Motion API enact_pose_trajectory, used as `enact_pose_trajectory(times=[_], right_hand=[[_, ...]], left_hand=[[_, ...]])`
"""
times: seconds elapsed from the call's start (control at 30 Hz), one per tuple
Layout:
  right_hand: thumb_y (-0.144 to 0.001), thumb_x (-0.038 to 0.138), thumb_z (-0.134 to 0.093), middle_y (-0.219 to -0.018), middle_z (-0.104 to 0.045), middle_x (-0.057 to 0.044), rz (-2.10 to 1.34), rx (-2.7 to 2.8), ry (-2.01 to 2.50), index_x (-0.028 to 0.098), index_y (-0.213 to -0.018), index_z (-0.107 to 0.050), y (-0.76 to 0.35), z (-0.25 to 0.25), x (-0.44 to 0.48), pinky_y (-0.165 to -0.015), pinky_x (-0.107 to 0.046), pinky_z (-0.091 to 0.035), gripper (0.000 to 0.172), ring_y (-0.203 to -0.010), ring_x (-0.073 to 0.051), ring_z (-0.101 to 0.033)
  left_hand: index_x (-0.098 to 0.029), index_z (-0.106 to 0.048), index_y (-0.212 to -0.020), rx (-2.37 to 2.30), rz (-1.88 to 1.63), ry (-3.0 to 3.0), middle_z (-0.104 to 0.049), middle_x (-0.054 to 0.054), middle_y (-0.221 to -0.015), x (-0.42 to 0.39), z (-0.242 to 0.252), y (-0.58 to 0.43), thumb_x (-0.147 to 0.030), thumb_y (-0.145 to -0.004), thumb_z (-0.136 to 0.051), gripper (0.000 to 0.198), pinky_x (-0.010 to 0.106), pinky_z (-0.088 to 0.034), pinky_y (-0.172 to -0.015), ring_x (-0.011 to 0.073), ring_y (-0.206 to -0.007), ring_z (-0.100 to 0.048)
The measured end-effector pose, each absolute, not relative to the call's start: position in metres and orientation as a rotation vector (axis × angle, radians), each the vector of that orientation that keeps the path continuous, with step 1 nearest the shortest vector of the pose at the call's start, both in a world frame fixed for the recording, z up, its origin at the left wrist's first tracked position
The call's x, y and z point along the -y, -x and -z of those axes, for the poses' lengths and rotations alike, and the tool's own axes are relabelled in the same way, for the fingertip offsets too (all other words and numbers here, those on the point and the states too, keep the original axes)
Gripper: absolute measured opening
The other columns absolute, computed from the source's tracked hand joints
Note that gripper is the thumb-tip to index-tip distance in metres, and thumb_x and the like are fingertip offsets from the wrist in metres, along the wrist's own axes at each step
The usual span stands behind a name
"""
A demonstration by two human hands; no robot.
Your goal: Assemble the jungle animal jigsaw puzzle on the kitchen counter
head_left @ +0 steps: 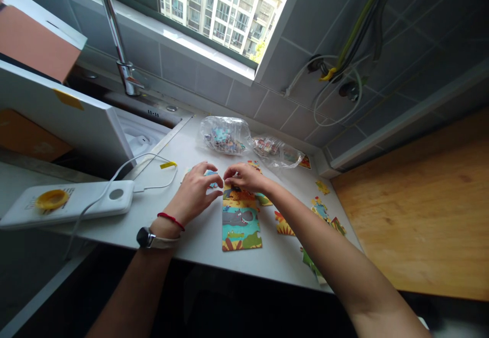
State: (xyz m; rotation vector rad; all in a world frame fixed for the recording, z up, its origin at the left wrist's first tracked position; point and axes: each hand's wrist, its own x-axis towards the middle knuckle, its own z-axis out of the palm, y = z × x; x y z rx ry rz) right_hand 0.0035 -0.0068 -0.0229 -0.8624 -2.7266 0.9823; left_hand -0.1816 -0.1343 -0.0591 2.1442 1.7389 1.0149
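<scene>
A partly joined jigsaw puzzle point(241, 226) lies flat on the white counter, showing a grey hippo in turquoise water and a green crocodile. At its top edge my right hand point(244, 177) has thumb and fingers pinched on a yellow-orange puzzle piece, mostly covered by the fingers. My left hand point(198, 185) hovers just left of that edge, fingers curved and apart with nothing between them. Light-blue puzzle pieces point(212, 179) show behind the left fingers. Partly hidden by my right hand and forearm are green-yellow pieces point(263, 199) and an orange piece point(283, 224).
Clear bags of puzzle pieces point(225, 136) point(267, 147) lie by the tiled wall. Loose pieces point(320, 208) point(311, 264) sit to the right, near a wooden board point(416, 215). At left are a white power bank point(91, 198) with a cable, a sink point(153, 108) and a faucet point(124, 68).
</scene>
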Motion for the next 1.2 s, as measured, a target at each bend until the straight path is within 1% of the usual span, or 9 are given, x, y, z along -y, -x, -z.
enact_pose_trajectory(times=[0.2,0.33,0.4,0.57,0.7,0.77,0.83,1.0,1.2], right_hand=[[-0.089,0.012,-0.076,-0.088,-0.077,-0.002,-0.845,2.767,0.788,0.020,-0.091,-0.078,-0.003,0.030,0.007,-0.088,-0.030,-0.048,0.008,-0.088,-0.017,-0.067],[-0.087,0.018,-0.081,-0.104,-0.076,-0.007,-0.692,2.755,0.722,0.019,-0.101,-0.078,-0.010,0.035,0.004,-0.097,-0.035,-0.048,0.014,-0.102,-0.022,-0.066],[-0.089,0.017,-0.080,-0.109,-0.074,-0.008,-0.621,2.716,0.736,0.020,-0.104,-0.078,-0.018,0.034,0.003,-0.098,-0.037,-0.049,0.016,-0.105,-0.022,-0.066],[-0.092,0.021,-0.077,-0.106,-0.073,-0.009,-0.485,2.734,0.751,0.020,-0.098,-0.078,-0.046,0.024,0.019,-0.099,-0.042,-0.052,0.007,-0.103,-0.023,-0.067],[-0.098,0.026,-0.070,-0.130,-0.070,-0.014,-0.326,2.833,0.744,0.021,-0.121,-0.076,-0.062,0.028,0.051,-0.106,-0.049,-0.053,0.025,-0.121,-0.029,-0.064],[-0.101,0.024,-0.063,-0.140,-0.067,-0.014,-0.252,2.852,0.747,0.021,-0.132,-0.072,-0.066,0.036,0.064,-0.112,-0.052,-0.051,0.032,-0.132,-0.031,-0.060],[-0.102,0.023,-0.060,-0.144,-0.067,-0.012,-0.217,2.839,0.772,0.020,-0.135,-0.071,-0.066,0.043,0.070,-0.116,-0.055,-0.048,0.034,-0.140,-0.033,-0.054],[-0.098,0.024,-0.068,-0.134,-0.074,-0.009,-0.294,2.827,0.852,0.022,-0.123,-0.078,-0.058,0.045,0.063,-0.118,-0.058,-0.047,0.027,-0.141,-0.035,-0.055],[-0.094,0.024,-0.074,-0.130,-0.076,-0.007,-0.372,2.857,1.013,0.026,-0.128,-0.077,-0.046,0.030,0.061,-0.116,-0.055,-0.049,0.034,-0.138,-0.035,-0.059]], left_hand=[[-0.035,-0.086,-0.094,-1.690,-0.743,-2.156,-0.054,0.008,-0.155,0.135,0.061,0.180,-0.028,-0.081,-0.086,0.015,0.071,-0.035,-0.119,0.0488,-0.153,-0.033],[-0.037,-0.086,-0.097,-1.683,-0.676,-2.152,-0.048,0.006,-0.162,0.137,0.064,0.179,-0.037,-0.084,-0.083,0.013,0.073,-0.033,-0.119,0.0507,-0.156,-0.026],[-0.037,-0.086,-0.098,-1.688,-0.668,-2.151,-0.048,0.005,-0.162,0.137,0.066,0.180,-0.039,-0.085,-0.083,0.013,0.073,-0.032,-0.120,0.0506,-0.156,-0.025],[-0.039,-0.086,-0.100,-1.708,-0.624,-2.131,-0.050,0.008,-0.161,0.137,0.064,0.179,-0.041,-0.088,-0.080,0.014,0.073,-0.031,-0.120,0.0513,-0.156,-0.026],[-0.038,-0.086,-0.100,-1.730,-0.593,-2.129,-0.051,0.008,-0.160,0.138,0.060,0.177,-0.040,-0.088,-0.080,0.013,0.075,-0.030,-0.119,0.0516,-0.155,-0.027],[-0.038,-0.086,-0.101,-1.736,-0.585,-2.135,-0.051,0.007,-0.161,0.138,0.060,0.177,-0.041,-0.089,-0.079,0.014,0.075,-0.029,-0.120,0.0511,-0.155,-0.027],[-0.038,-0.086,-0.101,-1.740,-0.582,-2.143,-0.050,0.007,-0.161,0.138,0.061,0.177,-0.042,-0.089,-0.078,0.015,0.073,-0.029,-0.120,0.0506,-0.156,-0.027],[-0.037,-0.086,-0.099,-1.742,-0.606,-2.129,-0.053,0.007,-0.159,0.137,0.064,0.177,-0.040,-0.087,-0.080,0.014,0.072,-0.030,-0.121,0.0497,-0.155,-0.028],[-0.033,-0.086,-0.099,-1.774,-0.720,-2.130,-0.056,0.009,-0.155,0.136,0.063,0.178,-0.037,-0.088,-0.078,0.014,0.072,-0.035,-0.118,0.0493,-0.153,-0.033]])
